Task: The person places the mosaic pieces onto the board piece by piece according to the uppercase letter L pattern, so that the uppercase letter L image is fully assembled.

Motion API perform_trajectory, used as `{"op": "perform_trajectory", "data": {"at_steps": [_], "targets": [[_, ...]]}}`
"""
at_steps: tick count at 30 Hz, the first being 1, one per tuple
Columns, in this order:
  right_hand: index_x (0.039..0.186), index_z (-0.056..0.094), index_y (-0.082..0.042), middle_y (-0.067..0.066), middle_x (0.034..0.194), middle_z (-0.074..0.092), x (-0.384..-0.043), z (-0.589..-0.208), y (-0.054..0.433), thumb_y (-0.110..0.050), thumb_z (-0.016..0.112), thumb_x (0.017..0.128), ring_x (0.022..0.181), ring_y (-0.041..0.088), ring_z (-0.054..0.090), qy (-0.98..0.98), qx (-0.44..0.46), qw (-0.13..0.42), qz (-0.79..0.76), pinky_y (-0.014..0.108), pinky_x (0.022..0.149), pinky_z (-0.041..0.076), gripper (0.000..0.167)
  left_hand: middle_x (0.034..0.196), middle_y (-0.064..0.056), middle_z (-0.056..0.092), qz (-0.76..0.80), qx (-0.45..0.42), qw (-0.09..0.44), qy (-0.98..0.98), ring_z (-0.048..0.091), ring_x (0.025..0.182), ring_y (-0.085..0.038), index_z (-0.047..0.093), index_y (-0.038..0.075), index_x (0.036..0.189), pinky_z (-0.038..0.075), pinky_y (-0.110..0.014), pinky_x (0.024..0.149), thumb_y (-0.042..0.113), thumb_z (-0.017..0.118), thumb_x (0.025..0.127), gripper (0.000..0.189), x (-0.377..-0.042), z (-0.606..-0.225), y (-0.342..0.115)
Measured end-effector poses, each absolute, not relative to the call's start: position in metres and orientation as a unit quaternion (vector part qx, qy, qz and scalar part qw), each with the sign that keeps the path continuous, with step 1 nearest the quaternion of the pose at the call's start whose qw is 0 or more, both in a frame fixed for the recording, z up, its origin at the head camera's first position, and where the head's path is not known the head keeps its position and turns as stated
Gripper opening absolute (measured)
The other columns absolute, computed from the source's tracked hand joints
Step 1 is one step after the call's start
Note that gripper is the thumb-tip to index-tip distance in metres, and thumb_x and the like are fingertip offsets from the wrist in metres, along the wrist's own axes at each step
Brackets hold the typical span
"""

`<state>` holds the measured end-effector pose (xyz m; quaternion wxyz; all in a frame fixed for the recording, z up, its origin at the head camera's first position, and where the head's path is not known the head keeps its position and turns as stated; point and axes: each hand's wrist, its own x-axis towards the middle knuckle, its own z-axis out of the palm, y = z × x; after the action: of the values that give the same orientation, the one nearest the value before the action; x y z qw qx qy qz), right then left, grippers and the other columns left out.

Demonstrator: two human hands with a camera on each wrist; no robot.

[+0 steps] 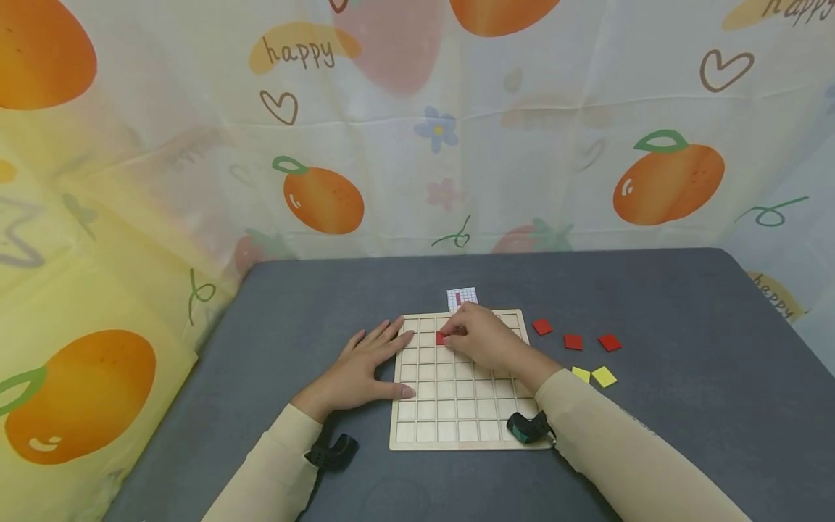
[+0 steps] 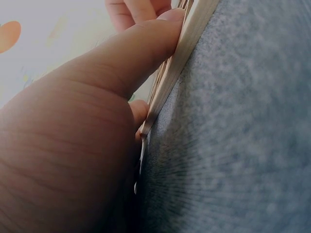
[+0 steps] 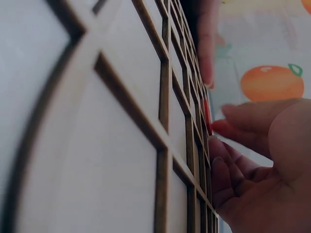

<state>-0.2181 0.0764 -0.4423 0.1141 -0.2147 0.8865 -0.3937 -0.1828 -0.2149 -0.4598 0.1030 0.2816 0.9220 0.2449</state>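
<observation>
"What's on the tabletop (image 1: 691, 435)?"
"A wooden grid board (image 1: 446, 432)."
"And the hands?"
"The left hand (image 1: 365, 370) rests at its left edge, grip spread wide. The right hand (image 1: 485, 338) has a narrow grip, pinching a red tile (image 1: 440, 338) at one of the board's upper cells."

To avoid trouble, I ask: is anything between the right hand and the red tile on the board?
Nothing visible: the right hand reaches the red tile; the left hand rests aside, at the board's left edge.
</observation>
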Motion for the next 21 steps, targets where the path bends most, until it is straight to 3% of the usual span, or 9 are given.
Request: {"op": "perform_trajectory", "data": {"at_steps": [6, 11, 16, 21], "targets": [[0.141, 0.070, -0.007, 0.002, 0.124, 0.066, -0.216, -0.440, 0.079, -0.038, 0.060, 0.114, 0.112, 0.022, 0.064, 0.869, -0.226, 0.126, -0.422, 0.048, 0.099, 0.053, 0.042, 0.181, 0.000, 0.015, 0.249, 0.281, 0.104, 0.921, 0.007, 0.166, -0.030, 0.035, 0.021, 0.173, 0.001, -0.068, 0.125, 0.068, 0.077, 0.093, 0.101, -0.183, -0.460, -0.214], [0.146, 0.065, -0.008, 0.008, 0.132, 0.067, -0.210, -0.433, 0.087, -0.051, 0.049, 0.116, 0.115, 0.027, 0.066, 0.845, -0.224, 0.130, -0.468, 0.055, 0.101, 0.052, 0.054, 0.181, 0.001, 0.015, 0.252, 0.282, 0.103, 0.920, 0.007, 0.166, -0.029, 0.035, 0.022, 0.173, 0.001, -0.069, 0.125, 0.069, 0.077, 0.093, 0.101, -0.183, -0.460, -0.214], [0.151, 0.059, -0.002, 0.018, 0.136, 0.065, -0.208, -0.430, 0.101, -0.050, 0.043, 0.118, 0.117, 0.036, 0.067, 0.811, -0.225, 0.136, -0.522, 0.058, 0.100, 0.053, 0.060, 0.181, 0.001, 0.014, 0.254, 0.283, 0.104, 0.919, 0.006, 0.166, -0.029, 0.034, 0.021, 0.173, 0.000, -0.068, 0.125, 0.067, 0.078, 0.093, 0.102, -0.183, -0.458, -0.215], [0.154, 0.055, 0.001, 0.018, 0.132, 0.063, -0.204, -0.424, 0.117, -0.045, 0.036, 0.120, 0.120, 0.042, 0.065, 0.792, -0.234, 0.126, -0.549, 0.060, 0.102, 0.051, 0.060, 0.181, -0.001, 0.014, 0.258, 0.283, 0.105, 0.918, 0.007, 0.166, -0.030, 0.034, 0.020, 0.173, -0.001, -0.067, 0.125, 0.066, 0.078, 0.093, 0.102, -0.182, -0.459, -0.216]]}}
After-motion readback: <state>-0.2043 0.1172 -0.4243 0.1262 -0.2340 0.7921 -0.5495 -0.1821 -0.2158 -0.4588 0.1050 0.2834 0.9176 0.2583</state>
